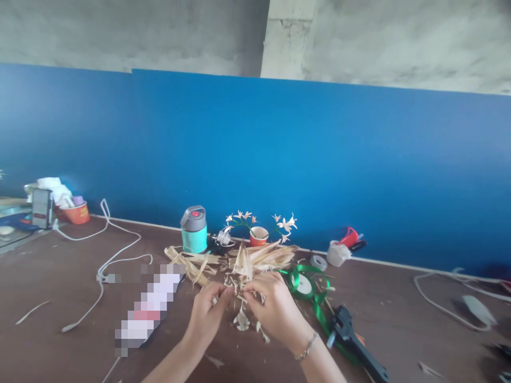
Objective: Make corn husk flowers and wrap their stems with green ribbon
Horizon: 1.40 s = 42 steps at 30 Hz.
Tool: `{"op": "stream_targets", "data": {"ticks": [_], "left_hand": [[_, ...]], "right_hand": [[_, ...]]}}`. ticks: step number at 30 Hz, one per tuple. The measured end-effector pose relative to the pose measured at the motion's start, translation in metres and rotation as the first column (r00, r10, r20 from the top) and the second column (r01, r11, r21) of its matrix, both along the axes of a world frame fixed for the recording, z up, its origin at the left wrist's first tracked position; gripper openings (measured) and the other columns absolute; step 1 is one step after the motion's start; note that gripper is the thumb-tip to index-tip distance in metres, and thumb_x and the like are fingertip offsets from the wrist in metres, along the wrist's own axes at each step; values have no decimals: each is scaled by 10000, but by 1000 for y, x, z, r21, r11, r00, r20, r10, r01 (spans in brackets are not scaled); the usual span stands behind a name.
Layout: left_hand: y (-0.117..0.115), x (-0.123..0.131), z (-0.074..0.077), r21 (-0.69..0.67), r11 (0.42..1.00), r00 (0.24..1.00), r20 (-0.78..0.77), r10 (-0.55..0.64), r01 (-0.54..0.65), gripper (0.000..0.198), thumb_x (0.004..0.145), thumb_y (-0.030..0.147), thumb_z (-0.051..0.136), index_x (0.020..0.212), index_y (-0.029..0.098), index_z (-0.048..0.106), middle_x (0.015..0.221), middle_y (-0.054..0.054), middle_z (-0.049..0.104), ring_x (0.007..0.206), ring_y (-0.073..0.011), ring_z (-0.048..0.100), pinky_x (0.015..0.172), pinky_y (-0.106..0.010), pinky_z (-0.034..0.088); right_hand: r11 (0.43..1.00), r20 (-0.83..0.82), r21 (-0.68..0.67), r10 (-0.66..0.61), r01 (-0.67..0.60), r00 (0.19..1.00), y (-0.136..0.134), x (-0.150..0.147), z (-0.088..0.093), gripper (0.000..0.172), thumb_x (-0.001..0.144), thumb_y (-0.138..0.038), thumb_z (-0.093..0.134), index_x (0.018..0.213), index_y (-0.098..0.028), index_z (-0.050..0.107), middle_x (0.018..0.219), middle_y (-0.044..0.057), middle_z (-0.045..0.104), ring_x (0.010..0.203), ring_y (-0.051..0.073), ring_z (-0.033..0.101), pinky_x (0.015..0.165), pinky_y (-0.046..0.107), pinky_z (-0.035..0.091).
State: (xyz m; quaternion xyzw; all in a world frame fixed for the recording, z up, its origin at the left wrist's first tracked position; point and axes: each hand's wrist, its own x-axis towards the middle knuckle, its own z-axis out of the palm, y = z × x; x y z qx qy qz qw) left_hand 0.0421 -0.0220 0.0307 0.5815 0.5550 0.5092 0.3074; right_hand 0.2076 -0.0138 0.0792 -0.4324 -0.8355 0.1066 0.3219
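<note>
My left hand [209, 308] is closed in a pinch, thumb against forefinger, over the middle of the table. Close to its fingertips, my right hand [275, 303] pinches as well; a bracelet circles that wrist. Whatever small piece lies between the fingers is too small to name. Just below them are pale cut petal-like pieces [241, 320]. Dried corn husks [263, 258] are heaped beyond the hands. Behind the husks, an orange paper cup [258, 236] holds green stems with pale flowers [286, 223].
A roll of green ribbon [301, 284] and a black glue gun [353, 340] lie to the right. Left are a pixelated flat object [149, 311] and a white cable [101, 266]. A teal flask [194, 234] and white tape [318, 262] stand near the blue partition [255, 149].
</note>
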Motion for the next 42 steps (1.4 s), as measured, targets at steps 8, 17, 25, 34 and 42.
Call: {"op": "stream_targets", "data": {"ticks": [8,17,25,34,42], "left_hand": [[1,-1,-3,18,1000,1000,-26,-8,9,357,803,454,521,584,178,580,567,-11,570,595,-171,528,580,-238,384],[-6,-5,-6,520,838,798,-569,198,163,161,797,220,600,933,264,673,1019,-54,656,1043,-251,508,910,-396,324],[-9,1,4,578,806,851,-482,209,129,134,822,165,550,819,228,668,895,-44,660,931,-212,536,858,-378,348],[-5,-1,-8,473,875,861,-483,161,102,110,767,146,558,777,222,638,928,-43,627,955,-237,519,835,-396,359],[-3,-2,-7,416,902,875,-471,110,111,95,778,216,582,839,230,654,932,-47,638,948,-242,532,829,-387,378]], "right_hand": [[996,-119,-88,-6,-5,993,8,3,-7,172,778,-114,574,667,-207,666,646,-21,673,651,128,597,716,247,376],[996,-37,-90,11,-14,999,7,-3,-9,173,743,-66,588,637,-194,639,624,-29,656,637,122,580,692,232,367],[996,-34,-88,10,-13,999,6,-2,-10,172,723,-76,612,601,-196,632,578,-35,641,608,122,579,675,238,354],[997,-74,-76,14,-20,997,7,-2,-10,199,703,-47,579,608,-208,648,580,-33,646,594,121,575,670,238,364],[996,-82,-91,6,-14,997,9,-1,-11,211,700,-42,560,642,-211,672,614,-19,667,615,128,587,670,236,378]]}}
